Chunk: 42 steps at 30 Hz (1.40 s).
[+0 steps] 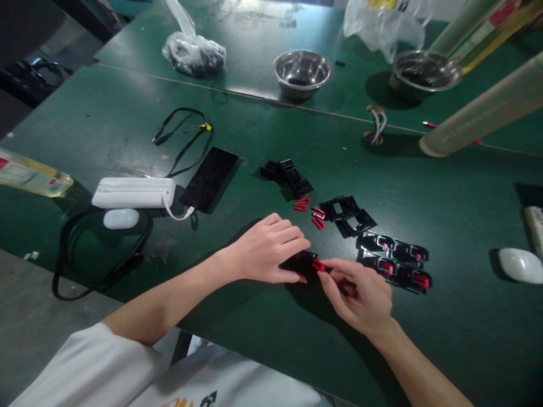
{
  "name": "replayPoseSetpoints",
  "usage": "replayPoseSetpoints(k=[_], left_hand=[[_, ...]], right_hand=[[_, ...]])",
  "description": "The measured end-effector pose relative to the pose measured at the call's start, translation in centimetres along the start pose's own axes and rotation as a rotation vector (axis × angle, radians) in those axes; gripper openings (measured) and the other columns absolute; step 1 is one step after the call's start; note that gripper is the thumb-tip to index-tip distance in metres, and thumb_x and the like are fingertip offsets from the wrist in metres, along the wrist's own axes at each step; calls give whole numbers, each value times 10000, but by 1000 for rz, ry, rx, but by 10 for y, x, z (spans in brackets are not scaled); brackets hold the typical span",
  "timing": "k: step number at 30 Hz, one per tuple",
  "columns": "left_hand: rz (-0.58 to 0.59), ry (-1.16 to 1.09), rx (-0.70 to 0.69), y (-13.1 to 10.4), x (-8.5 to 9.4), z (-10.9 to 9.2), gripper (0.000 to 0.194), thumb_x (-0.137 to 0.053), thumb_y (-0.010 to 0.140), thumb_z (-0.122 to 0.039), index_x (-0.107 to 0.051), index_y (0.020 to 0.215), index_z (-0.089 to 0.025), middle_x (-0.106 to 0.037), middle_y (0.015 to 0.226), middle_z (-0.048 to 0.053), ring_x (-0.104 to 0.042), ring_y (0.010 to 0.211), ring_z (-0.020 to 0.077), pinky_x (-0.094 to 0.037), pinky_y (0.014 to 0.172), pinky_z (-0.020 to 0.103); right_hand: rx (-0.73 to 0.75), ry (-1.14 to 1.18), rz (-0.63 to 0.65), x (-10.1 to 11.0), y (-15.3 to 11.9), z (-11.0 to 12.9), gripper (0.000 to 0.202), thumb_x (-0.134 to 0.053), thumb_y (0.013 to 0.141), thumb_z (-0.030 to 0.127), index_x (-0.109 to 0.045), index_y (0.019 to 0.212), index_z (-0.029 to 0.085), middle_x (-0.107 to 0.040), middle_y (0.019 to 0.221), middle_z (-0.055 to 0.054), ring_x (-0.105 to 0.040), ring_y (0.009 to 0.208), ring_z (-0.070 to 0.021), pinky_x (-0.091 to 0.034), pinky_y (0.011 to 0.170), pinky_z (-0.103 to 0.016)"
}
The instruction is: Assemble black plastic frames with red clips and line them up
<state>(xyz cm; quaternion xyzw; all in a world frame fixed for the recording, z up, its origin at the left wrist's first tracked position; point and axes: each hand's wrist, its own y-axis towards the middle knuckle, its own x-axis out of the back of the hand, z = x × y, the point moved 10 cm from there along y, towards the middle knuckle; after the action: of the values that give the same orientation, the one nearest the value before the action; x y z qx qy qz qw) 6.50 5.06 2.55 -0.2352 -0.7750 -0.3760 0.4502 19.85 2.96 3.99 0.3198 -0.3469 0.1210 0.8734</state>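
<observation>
Left hand (274,249) grips black part (300,261), just below and right of frame centre; right hand (360,289) pinches red clip (318,265) at its right end. Loose red clips (301,205) above, black frames (350,205) beside them. Black pieces with red inserts (401,272) farther right.

Two hands (271,249) (360,291), two metal bowls (297,89) (409,89), one phone (211,179), one power bank (129,193)
</observation>
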Motion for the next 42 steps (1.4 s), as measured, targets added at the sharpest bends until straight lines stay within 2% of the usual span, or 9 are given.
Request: replayPoseSetpoints(k=[4, 8, 14, 20, 42], left_hand=[[36, 29, -11, -1, -5, -1, 404, -684, 983, -544, -698, 1072, -150, -729, 1007, 77, -644, 893, 231, -409, 818, 393], [28, 39, -10, 0, -7, -2, 406, -664, 998, -561, -697, 1023, -156, -718, 967, 69, -630, 858, 220, -393, 802, 385], [50, 55, -9, 0, -13, -5, 415, -606, 1026, -567, -695, 1048, -162, -724, 1001, 73, -628, 869, 222, -381, 791, 394], [74, 63, -7, 0, -14, -5, 424, -553, 1053, -563, -697, 1046, -165, -729, 1014, 76, -621, 867, 218, -376, 797, 393], [72, 51, -16, 0, -15, -4, 362, -641, 1015, -511, -692, 1060, -155, -709, 1010, 75, -616, 870, 222, -380, 798, 393]], right_hand=[[7, 13, 12, -1, 0, 0, 170, -709, 986, 190, -666, 1145, 231, -650, 622, 92, -492, 399, -58, -407, 455, -220], [27, 7, 23, -1, 1, 1, 155, -709, 986, 189, -673, 1133, 224, -648, 620, 91, -499, 408, -61, -413, 473, -228], [83, 38, 83, -7, 3, 6, 132, -690, 997, 178, -669, 1125, 201, -652, 631, 85, -486, 407, -56, -413, 483, -224], [114, 50, 123, -11, 3, 8, 147, -695, 984, 141, -673, 1125, 177, -682, 692, 61, -533, 466, -55, -438, 526, -211], [110, 69, 165, -15, 1, 7, 164, -685, 985, 130, -666, 1140, 177, -641, 668, 78, -490, 455, -50, -425, 528, -212]])
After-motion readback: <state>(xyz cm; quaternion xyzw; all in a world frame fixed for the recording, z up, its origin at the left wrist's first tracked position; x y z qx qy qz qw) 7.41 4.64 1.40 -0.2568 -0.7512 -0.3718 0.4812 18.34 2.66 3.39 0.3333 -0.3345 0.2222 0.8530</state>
